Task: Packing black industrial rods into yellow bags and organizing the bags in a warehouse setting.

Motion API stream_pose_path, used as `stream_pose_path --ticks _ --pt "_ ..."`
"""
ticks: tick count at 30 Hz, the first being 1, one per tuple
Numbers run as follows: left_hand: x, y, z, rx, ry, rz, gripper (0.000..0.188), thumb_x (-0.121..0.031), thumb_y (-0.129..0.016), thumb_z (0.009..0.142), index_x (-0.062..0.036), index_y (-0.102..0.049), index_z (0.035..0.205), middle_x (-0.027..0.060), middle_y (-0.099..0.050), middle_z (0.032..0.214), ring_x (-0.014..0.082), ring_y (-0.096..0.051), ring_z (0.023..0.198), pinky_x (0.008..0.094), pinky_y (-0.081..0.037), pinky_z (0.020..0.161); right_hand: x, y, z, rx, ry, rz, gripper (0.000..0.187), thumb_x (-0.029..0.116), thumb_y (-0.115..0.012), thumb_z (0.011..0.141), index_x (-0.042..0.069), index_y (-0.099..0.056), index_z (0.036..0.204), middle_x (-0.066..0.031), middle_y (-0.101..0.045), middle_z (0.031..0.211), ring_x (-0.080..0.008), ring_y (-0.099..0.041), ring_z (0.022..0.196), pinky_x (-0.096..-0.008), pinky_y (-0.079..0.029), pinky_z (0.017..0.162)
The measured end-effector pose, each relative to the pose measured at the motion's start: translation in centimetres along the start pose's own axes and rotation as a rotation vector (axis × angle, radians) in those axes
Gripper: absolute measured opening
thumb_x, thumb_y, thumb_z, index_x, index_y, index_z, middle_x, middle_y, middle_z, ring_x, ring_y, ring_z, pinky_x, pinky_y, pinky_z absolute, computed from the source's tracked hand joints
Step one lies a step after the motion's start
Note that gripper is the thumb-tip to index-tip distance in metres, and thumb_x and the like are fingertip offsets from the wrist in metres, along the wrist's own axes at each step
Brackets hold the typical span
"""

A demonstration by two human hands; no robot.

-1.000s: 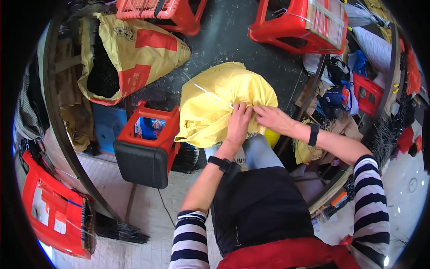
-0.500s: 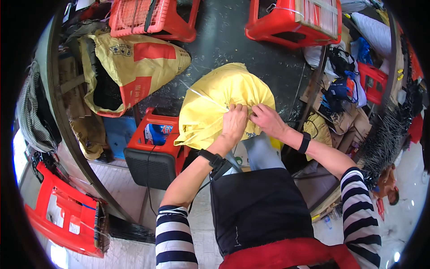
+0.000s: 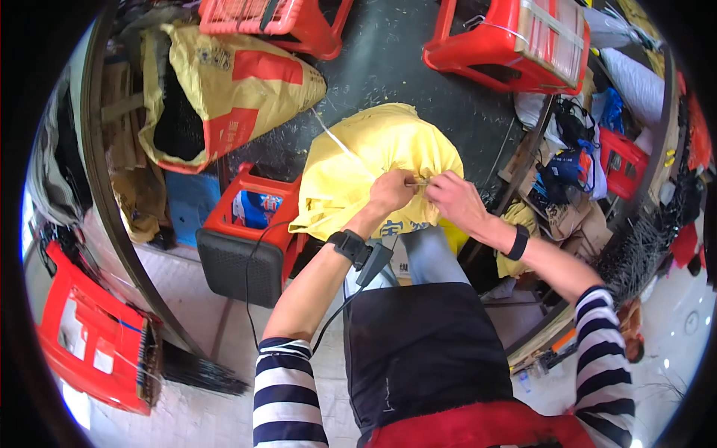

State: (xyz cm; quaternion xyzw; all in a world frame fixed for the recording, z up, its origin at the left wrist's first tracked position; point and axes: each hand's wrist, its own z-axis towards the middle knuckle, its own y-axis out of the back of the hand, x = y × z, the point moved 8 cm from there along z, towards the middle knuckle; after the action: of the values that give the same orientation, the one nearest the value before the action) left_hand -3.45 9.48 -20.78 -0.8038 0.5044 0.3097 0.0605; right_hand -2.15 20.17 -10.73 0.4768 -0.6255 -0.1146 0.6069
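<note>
A bulging yellow sack (image 3: 351,175) stands on the dark table edge right in front of me, against my legs. Across its top runs a thin white string (image 3: 340,142), which goes out of sight at my left hand. My left hand (image 3: 392,192) is closed in a pinch at the gathered top. Close on its right, my right hand (image 3: 457,198) is pinched too, fingertips turned toward the left ones. Between the two sets of fingertips a short strand (image 3: 420,184) shows. Whether it belongs to the white string I cannot tell.
An open tan-and-red sack (image 3: 216,93) with dark contents lies at the far left. Red plastic stools (image 3: 515,45) stand on the dark table (image 3: 388,60). A black-topped red stool (image 3: 243,261) is by my left arm. Cluttered bags and cardboard (image 3: 582,216) fill the right side.
My left hand has turned so its fingertips point right, and a short strand now shows between both hands. The right hand is still pinched. The whole view has shifted slightly.
</note>
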Motion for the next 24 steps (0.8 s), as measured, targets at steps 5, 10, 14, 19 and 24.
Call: stream_pose_path --ticks 5,10,14,19,24 --pt "-0.3 -0.6 -1.1 -0.146 -0.021 -0.038 0.027 -0.03 -0.071 0.075 -0.0061 -0.068 0.086 0.0132 -0.066 0.083 0.0297 -0.064 0.081 0.0398 -0.049 0.071 -0.9 2.1 1.8 -0.092 -0.196 0.11 0.005 0.007 -0.057 0.083 0.002 -0.058 0.084 -0.0135 -0.057 0.073 -0.033 -0.059 0.075 -0.0432 -0.048 0.066" --pt "-3.1 0.0 -3.5 -0.586 -0.091 0.009 0.034 -0.035 -0.072 0.075 -0.0038 -0.061 0.079 0.0124 -0.058 0.081 0.0318 -0.058 0.084 0.0417 -0.047 0.073 -2.8 0.6 6.9 0.478 0.071 0.153 0.012 0.013 -0.06 0.082 0.001 -0.056 0.081 -0.0165 -0.058 0.075 -0.0369 -0.059 0.077 -0.0446 -0.046 0.065" --pt "-3.5 0.3 -4.2 -0.786 -0.007 -0.005 0.03 -0.031 -0.071 0.075 -0.0031 -0.061 0.081 0.0139 -0.058 0.078 0.0325 -0.057 0.081 0.0432 -0.045 0.074 -0.7 -2.0 9.6 0.804 0.347 -0.072 0.011 0.013 -0.063 0.073 0.002 -0.062 0.076 -0.0168 -0.061 0.075 -0.0353 -0.061 0.076 -0.0425 -0.047 0.064" --pt "-3.0 0.4 -4.5 -0.84 0.076 -0.099 0.024 -0.024 -0.071 0.073 -0.0046 -0.062 0.085 0.013 -0.059 0.08 0.0317 -0.056 0.083 0.0431 -0.044 0.076 1.0 -3.2 10.0 0.84 0.372 -0.016 0.013 0.011 -0.065 0.065 0.0 -0.065 0.071 -0.0194 -0.062 0.068 -0.0368 -0.061 0.066 -0.0448 -0.047 0.06" --pt "-2.2 -0.3 -3.8 -0.746 0.149 -0.125 0.023 -0.02 -0.071 0.071 -0.0054 -0.063 0.086 0.0116 -0.06 0.087 0.0312 -0.054 0.091 0.0413 -0.043 0.079 -0.1 -3.5 9.0 0.854 0.284 0.007 0.011 0.007 -0.062 0.069 -0.001 -0.063 0.075 -0.0194 -0.062 0.072 -0.0371 -0.061 0.073 -0.0446 -0.046 0.063"
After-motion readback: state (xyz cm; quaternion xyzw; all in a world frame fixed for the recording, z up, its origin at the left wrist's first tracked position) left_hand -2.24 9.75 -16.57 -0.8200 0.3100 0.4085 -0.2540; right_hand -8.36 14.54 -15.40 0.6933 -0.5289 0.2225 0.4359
